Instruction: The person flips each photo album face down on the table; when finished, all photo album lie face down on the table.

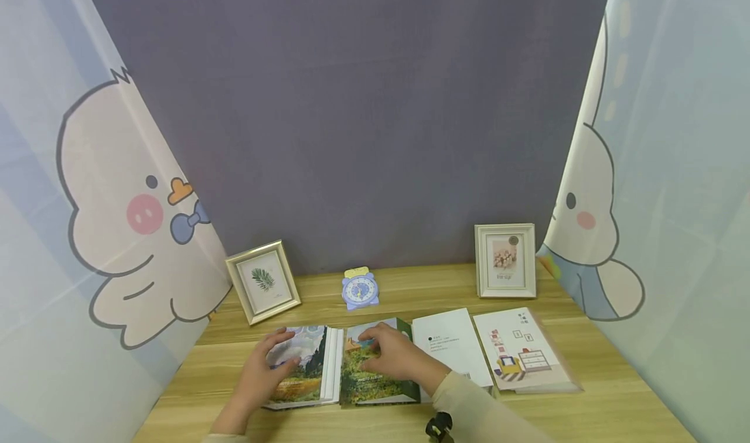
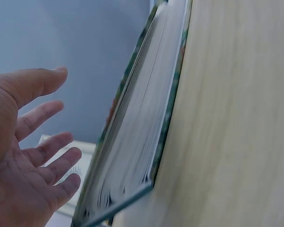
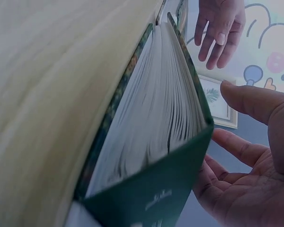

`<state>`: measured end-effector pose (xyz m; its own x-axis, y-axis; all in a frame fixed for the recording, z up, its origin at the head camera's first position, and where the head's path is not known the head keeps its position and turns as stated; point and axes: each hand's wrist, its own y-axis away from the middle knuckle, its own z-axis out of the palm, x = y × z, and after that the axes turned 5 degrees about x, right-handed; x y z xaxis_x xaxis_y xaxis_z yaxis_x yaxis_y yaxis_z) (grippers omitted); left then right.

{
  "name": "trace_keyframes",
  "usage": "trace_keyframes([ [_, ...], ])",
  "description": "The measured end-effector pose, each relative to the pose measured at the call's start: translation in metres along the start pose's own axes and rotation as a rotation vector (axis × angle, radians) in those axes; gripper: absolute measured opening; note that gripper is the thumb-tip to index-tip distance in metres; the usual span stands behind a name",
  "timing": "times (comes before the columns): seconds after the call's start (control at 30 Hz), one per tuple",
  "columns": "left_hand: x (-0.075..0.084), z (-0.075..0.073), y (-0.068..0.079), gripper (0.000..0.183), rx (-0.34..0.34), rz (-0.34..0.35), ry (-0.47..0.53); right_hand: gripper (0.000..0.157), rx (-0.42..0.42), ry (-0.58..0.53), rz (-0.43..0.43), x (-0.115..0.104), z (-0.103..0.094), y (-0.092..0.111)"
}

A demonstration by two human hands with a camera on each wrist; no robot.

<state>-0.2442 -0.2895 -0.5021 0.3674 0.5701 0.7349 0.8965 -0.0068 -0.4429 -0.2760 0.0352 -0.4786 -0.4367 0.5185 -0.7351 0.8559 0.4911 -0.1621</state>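
Note:
Two photo albums with painted landscape covers lie side by side on the wooden table. Over the left photo album [image 1: 310,365], my left hand [image 1: 260,372] hovers with thumb and fingers spread; the left wrist view shows a gap between that hand [image 2: 28,151] and the thick album [image 2: 137,109]. My right hand [image 1: 398,355] is above the right photo album [image 1: 375,387], its fingers loosely bent. In the right wrist view, the thumb of this hand [image 3: 255,156] stands apart from the green-spined album [image 3: 151,189]; whether the fingertips touch the cover cannot be told.
Right of the albums lie a white book [image 1: 451,345] and a book with a furniture drawing [image 1: 524,358]. Behind stand a gold-edged picture frame [image 1: 263,283], a blue toy clock [image 1: 360,291] and a white picture frame [image 1: 506,260]. A grey curtain [image 1: 363,124] closes the back.

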Motion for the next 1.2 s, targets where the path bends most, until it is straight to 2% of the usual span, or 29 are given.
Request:
trace_keyframes([
  [0.17, -0.012, -0.011, 0.001, 0.054, 0.025, -0.020, -0.010, 0.051, -0.012, -0.007, -0.003, -0.003, 0.005, -0.003],
  [0.33, -0.022, -0.021, 0.003, 0.056, 0.029, -0.072, 0.047, 0.052, -0.030, -0.008, 0.012, -0.005, 0.012, -0.006],
  [0.63, -0.037, -0.025, 0.005, 0.059, 0.031, -0.182, 0.090, 0.057, -0.055, -0.014, 0.037, -0.013, 0.021, -0.009],
  [1.0, -0.033, -0.028, 0.008, 0.061, 0.025, -0.271, 0.155, 0.059, -0.085, 0.000, 0.029, -0.019, 0.033, -0.010],
  [1.2, -0.032, -0.028, 0.009, 0.060, 0.024, -0.310, 0.154, 0.061, -0.075, 0.037, 0.011, -0.022, 0.041, -0.013],
])
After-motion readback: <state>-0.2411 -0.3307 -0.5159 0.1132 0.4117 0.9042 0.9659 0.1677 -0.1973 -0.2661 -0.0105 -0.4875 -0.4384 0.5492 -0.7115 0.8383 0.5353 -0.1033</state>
